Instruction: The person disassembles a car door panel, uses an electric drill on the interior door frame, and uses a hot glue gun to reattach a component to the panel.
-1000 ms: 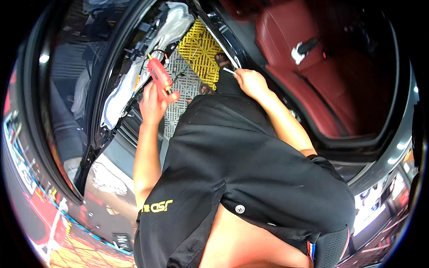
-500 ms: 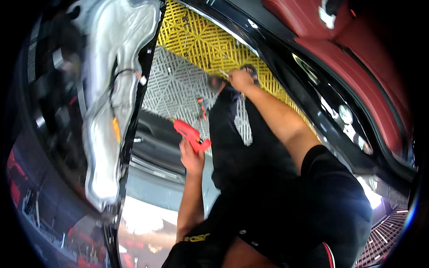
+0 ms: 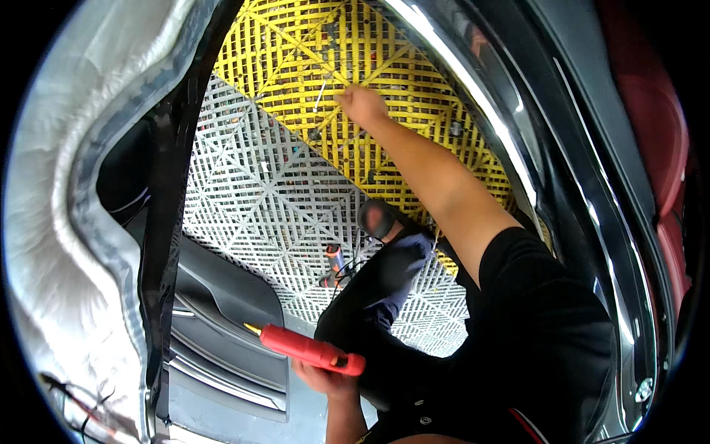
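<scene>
My left hand (image 3: 325, 381) is closed round a red glue gun (image 3: 307, 349), low in the view. Its yellow-tipped nozzle points left over a dark door trim panel (image 3: 222, 296). My right arm stretches out over the yellow floor grating (image 3: 288, 37), and my right hand (image 3: 362, 107) is curled into a loose fist. A thin white stick-like piece (image 3: 320, 95) shows just left of that fist, with a small gap between them. Whether the fingers hold anything is hidden.
A cordless power tool (image 3: 334, 260) lies on the grey grating (image 3: 251, 177) beside my leg and shoe (image 3: 376, 220). To the left stands a car door with silvery lining (image 3: 44, 185) and loose wires (image 3: 81, 403). A glossy black car sill (image 3: 547, 163) and a red seat (image 3: 651, 111) are at right.
The view has shifted lower and closer to the floor. My right hand has reached farther out over the yellow grating. The glue gun has turned to point more to the left.
</scene>
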Tool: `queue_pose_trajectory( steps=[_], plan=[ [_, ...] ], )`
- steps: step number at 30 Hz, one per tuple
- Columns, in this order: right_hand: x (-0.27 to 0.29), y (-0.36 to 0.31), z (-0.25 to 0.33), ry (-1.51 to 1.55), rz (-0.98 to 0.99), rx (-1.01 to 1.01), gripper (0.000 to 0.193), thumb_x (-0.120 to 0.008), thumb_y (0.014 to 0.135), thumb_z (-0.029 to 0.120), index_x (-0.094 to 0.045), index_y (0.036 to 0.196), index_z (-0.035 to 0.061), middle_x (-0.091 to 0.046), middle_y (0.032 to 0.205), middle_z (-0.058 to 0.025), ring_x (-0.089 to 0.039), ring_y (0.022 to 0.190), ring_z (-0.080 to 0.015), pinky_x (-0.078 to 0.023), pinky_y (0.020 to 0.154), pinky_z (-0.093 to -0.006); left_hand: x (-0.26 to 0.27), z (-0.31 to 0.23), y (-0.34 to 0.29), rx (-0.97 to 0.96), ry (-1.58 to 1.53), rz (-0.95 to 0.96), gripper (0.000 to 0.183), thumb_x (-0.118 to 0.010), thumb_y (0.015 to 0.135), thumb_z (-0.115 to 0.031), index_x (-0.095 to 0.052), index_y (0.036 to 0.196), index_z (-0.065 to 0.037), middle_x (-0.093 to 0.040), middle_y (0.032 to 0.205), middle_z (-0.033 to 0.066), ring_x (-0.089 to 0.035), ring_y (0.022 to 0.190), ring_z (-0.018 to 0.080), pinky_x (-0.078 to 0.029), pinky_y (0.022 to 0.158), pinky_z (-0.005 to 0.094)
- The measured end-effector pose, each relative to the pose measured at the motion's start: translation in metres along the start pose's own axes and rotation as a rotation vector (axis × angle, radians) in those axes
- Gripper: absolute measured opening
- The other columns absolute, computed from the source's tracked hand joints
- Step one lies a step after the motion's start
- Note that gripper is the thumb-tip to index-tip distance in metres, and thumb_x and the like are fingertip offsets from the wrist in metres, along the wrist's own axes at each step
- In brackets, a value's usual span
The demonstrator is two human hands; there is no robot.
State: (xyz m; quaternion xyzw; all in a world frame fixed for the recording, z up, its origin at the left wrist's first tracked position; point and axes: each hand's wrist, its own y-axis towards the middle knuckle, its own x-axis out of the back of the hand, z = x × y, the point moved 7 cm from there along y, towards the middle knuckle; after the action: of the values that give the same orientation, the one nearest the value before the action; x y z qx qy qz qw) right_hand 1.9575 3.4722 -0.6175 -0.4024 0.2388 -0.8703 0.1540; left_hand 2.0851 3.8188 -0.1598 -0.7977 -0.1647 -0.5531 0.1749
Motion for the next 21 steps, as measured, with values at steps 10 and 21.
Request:
queue_pose_trajectory(
  steps=[10,21],
  plan=[
    [-0.027,0.052,0.026,0.243,0.133,-0.525,0.046,-0.071,0.093,0.047,-0.073,0.106,0.0027,-0.075,0.095,-0.0192,-0.073,0.078,-0.0329,-0.06,0.068,-0.0475,-0.001,0.014,-0.019,0.314,-0.323,-0.004,0.021,-0.075,0.085,-0.009,-0.062,0.101,-0.002,-0.062,0.095,0.0146,-0.063,0.088,0.0285,-0.051,0.074,0.0405],
    [0.09,-0.062,0.085,1.029,0.151,0.198,0.015,-0.061,0.1,0.006,-0.057,0.113,0.0012,-0.07,0.109,-0.0117,-0.067,0.085,-0.0168,-0.055,0.08,-0.0314,0.007,-0.03,-0.008,0.041,-0.107,0.085,0.059,-0.085,0.078,-0.031,-0.063,0.125,-0.001,-0.065,0.12,0.0204,-0.065,0.108,0.0397,-0.053,0.092,0.0455]
  ],
)
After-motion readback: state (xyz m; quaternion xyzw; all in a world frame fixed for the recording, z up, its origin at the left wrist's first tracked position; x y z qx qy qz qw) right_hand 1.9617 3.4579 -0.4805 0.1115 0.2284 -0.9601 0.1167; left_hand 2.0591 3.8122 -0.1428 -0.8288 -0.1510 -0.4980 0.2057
